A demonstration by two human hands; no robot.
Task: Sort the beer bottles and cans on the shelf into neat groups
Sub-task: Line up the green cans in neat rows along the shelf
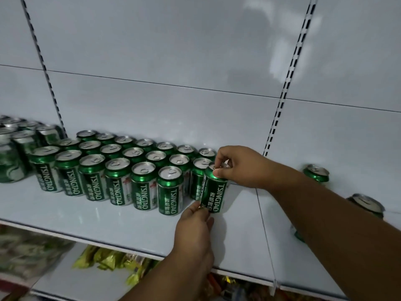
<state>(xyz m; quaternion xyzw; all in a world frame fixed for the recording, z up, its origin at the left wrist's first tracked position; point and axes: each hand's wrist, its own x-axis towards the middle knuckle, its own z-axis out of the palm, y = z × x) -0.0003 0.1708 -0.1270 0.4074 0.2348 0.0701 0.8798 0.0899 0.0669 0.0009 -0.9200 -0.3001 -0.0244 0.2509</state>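
Several green Tsingtao cans (117, 174) stand in three neat rows on the white shelf (108, 220). At the right end of the front row stands one more green can (213, 192). My right hand (240, 166) grips its top rim from the right. My left hand (195, 227) pinches its base from below. Two other green cans lie apart on the right: one far can (316, 172) near the back wall, and one near can (366, 204) partly hidden behind my right forearm.
A second group of green cans with a different label (13, 148) fills the shelf's far left. Slotted uprights (282, 98) run up the back wall. Yellow snack packets (104, 259) lie on the lower shelf. Bare shelf surface lies in front of the rows.
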